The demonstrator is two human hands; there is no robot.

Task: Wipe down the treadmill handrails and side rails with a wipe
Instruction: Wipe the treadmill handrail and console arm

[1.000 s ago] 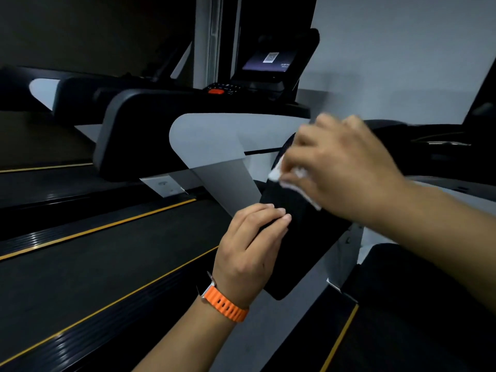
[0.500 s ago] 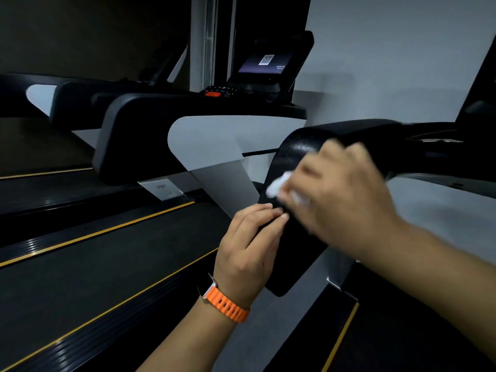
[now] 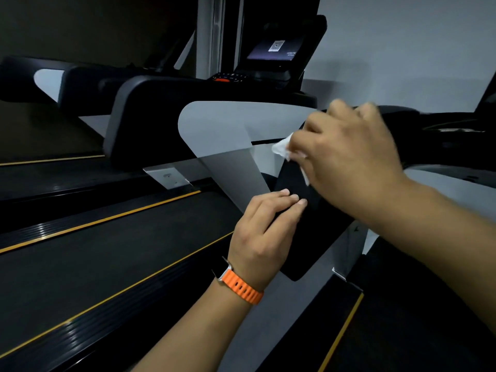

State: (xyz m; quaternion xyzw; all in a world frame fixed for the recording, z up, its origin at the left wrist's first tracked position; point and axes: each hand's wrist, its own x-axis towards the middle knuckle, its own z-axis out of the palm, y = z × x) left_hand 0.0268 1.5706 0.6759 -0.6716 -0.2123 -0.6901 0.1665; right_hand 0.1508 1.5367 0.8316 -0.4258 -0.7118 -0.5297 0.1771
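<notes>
A black treadmill handrail (image 3: 308,237) slopes down through the middle of the head view. My right hand (image 3: 349,157) holds a crumpled white wipe (image 3: 283,146) against the rail's upper part; most of the wipe is hidden under the fingers. Lower down, my left hand (image 3: 264,232), with an orange watch band on the wrist, grips the rail's left edge with its fingers curled over it. The far handrail (image 3: 145,114) of the same treadmill is at centre left.
The treadmill belt (image 3: 94,253) with yellow-lined side rails (image 3: 112,299) lies to the left below. A console with a lit screen (image 3: 273,51) stands at the back. A second treadmill's deck (image 3: 402,331) is at lower right, a grey wall behind.
My right hand slid down the rail with the wipe, then back up to the upper part. My left hand has kept its grip in the same spot.
</notes>
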